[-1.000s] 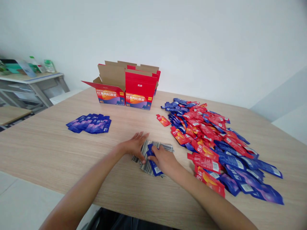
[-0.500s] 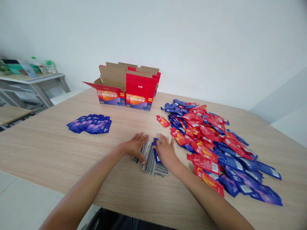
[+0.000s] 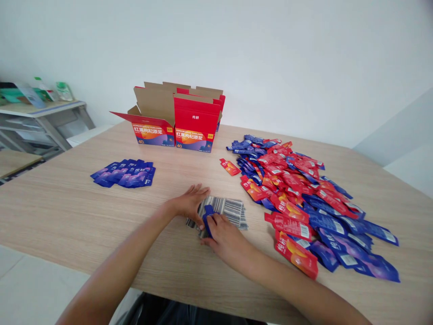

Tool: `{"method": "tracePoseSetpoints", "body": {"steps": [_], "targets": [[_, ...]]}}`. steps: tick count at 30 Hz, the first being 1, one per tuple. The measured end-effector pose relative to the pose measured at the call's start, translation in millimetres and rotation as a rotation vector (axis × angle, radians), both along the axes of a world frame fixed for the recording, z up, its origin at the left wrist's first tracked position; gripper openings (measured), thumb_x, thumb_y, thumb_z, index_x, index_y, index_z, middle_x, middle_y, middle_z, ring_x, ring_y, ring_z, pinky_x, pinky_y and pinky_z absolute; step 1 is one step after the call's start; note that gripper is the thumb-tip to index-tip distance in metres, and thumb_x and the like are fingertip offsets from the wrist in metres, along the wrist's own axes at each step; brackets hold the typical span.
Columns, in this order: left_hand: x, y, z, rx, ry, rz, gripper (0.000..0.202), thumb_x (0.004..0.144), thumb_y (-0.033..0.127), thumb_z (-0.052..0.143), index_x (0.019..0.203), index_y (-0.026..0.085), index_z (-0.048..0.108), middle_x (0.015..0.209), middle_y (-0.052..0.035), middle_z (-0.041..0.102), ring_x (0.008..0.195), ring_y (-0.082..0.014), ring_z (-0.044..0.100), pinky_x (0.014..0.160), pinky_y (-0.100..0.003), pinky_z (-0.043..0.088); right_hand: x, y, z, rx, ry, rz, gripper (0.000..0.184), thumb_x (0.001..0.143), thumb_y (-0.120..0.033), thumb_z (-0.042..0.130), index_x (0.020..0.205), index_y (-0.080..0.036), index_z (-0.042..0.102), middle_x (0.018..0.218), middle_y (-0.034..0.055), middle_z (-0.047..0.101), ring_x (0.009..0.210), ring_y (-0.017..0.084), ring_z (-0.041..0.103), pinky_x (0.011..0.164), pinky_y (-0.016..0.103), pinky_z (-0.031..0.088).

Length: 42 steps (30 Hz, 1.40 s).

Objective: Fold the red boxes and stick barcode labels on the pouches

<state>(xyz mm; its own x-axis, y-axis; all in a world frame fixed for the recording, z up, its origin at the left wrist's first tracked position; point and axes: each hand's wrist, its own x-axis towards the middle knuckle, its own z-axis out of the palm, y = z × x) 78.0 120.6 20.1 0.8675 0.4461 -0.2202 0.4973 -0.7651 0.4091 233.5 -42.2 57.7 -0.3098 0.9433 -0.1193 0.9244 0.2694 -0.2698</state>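
Note:
A flat black, grey and white striped piece (image 3: pixel 230 208), perhaps cloth or a barcode-like sheet, lies on the table before me. At its left edge rests my left hand (image 3: pixel 192 203), fingers stretched out and thumb apart, touching it. My right hand (image 3: pixel 221 232) curls over a narrow blue sachet (image 3: pixel 209 210) on the striped piece, close to the left thumb. The fingers cover much of that sachet. Away to the left, several blue sachets (image 3: pixel 126 172) lie overlapping in a fanned group.
A large loose pile of red and blue sachets (image 3: pixel 291 180) spreads over the right side. One red sachet (image 3: pixel 230 166) lies just off it. Open red cartons (image 3: pixel 192 139) stand at the back near the wall. A side desk (image 3: pixel 43 112) with bottles is at far left.
My right hand has moved left with the blue sachet, towards my left thumb, uncovering the right part of the striped piece. The left hand has stayed nearly in place.

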Motion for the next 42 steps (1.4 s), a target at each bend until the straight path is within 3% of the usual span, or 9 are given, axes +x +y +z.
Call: {"method": "tracePoseSetpoints", "body": {"steps": [8, 12, 15, 19, 22, 27, 32, 36, 42], "targets": [[-1, -2, 1.4, 0.007, -0.017, 0.013, 0.144, 0.052, 0.080, 0.077, 0.161, 0.016, 0.008, 0.168, -0.0197, 0.007, 0.154, -0.0416, -0.006, 0.124, -0.054, 0.000, 36, 39, -27.6, 0.156, 0.191, -0.063, 0.045, 0.091, -0.004, 0.043, 0.135, -0.009, 0.049, 0.136, 0.0197, 0.059, 0.129, 0.024, 0.055, 0.110, 0.041, 0.042], [-2, -2, 0.2, 0.002, -0.047, 0.029, 0.151, 0.052, 0.076, 0.079, 0.161, 0.016, -0.005, 0.167, -0.0215, 0.002, 0.154, -0.0408, -0.003, 0.124, -0.053, 0.002, 23, 32, -36.8, 0.193, 0.212, -0.032, 0.054, 0.079, 0.004, 0.046, 0.131, -0.008, 0.049, 0.140, 0.0232, 0.055, 0.135, 0.027, 0.048, 0.114, 0.044, 0.036], [-3, 0, -1.3, 0.004, -0.087, 0.032, 0.154, 0.051, 0.073, 0.082, 0.160, 0.017, -0.012, 0.167, -0.0229, 0.001, 0.154, -0.0399, -0.001, 0.124, -0.053, 0.004, 6, 18, -34.1, 0.183, 0.306, 0.044, 0.047, 0.077, 0.006, 0.044, 0.119, -0.013, 0.053, 0.128, 0.0172, 0.061, 0.126, 0.023, 0.054, 0.107, 0.038, 0.041], [-7, 5, -4.6, -0.016, -0.094, 0.044, 0.154, 0.051, 0.071, 0.083, 0.160, 0.014, -0.008, 0.166, -0.0249, 0.000, 0.154, -0.0401, 0.002, 0.125, -0.051, 0.006, 4, 14, -16.9, 0.118, 0.423, -0.010, 0.025, 0.093, -0.003, 0.041, 0.108, -0.019, 0.055, 0.103, 0.0065, 0.067, 0.096, 0.017, 0.063, 0.086, 0.029, 0.047], [-8, 9, -8.7, -0.023, -0.116, 0.038, 0.152, 0.051, 0.071, 0.083, 0.161, 0.016, -0.007, 0.167, -0.0232, 0.001, 0.154, -0.0402, 0.002, 0.125, -0.052, 0.006, 18, 22, -7.0, 0.106, 0.374, -0.023, 0.015, 0.102, -0.023, 0.047, 0.105, -0.020, 0.061, 0.100, 0.0056, 0.066, 0.094, 0.018, 0.062, 0.084, 0.029, 0.045], [-8, 10, -9.2, -0.029, -0.106, 0.038, 0.153, 0.050, 0.074, 0.082, 0.161, 0.017, -0.007, 0.167, -0.0228, 0.001, 0.155, -0.0397, 0.000, 0.125, -0.052, 0.005, 31, 32, -13.4, 0.238, -0.009, -0.084, 0.054, 0.093, -0.052, 0.062, 0.135, -0.019, 0.056, 0.119, 0.0146, 0.059, 0.108, 0.029, 0.055, 0.092, 0.041, 0.042], [-6, 6, -3.7, -0.038, -0.111, 0.042, 0.153, 0.051, 0.075, 0.081, 0.161, 0.013, -0.006, 0.167, -0.0247, 0.001, 0.155, -0.0392, 0.001, 0.125, -0.052, 0.005, 36, 46, -22.0, 0.319, -0.124, -0.193, 0.064, 0.097, -0.054, 0.056, 0.149, -0.020, 0.043, 0.130, 0.0165, 0.059, 0.117, 0.031, 0.052, 0.096, 0.042, 0.038], [-7, 7, -6.0, -0.040, -0.143, 0.048, 0.154, 0.051, 0.077, 0.080, 0.161, 0.014, -0.009, 0.166, -0.0250, 0.001, 0.154, -0.0407, 0.003, 0.125, -0.053, 0.006, 39, 52, -19.2, 0.300, -0.184, -0.196, 0.064, 0.099, -0.054, 0.051, 0.150, -0.015, 0.043, 0.121, 0.0173, 0.065, 0.114, 0.030, 0.055, 0.096, 0.042, 0.037], [-11, 12, -9.0, -0.081, -0.154, 0.066, 0.126, 0.073, 0.081, 0.064, 0.162, 0.018, 0.001, 0.168, -0.0196, 0.006, 0.155, -0.0385, 0.006, 0.125, -0.052, 0.011, 44, 50, -7.6, 0.307, -0.260, -0.193, 0.055, 0.098, -0.041, 0.059, 0.145, -0.017, 0.048, 0.115, 0.0173, 0.067, 0.111, 0.030, 0.058, 0.101, 0.044, 0.036]]}}
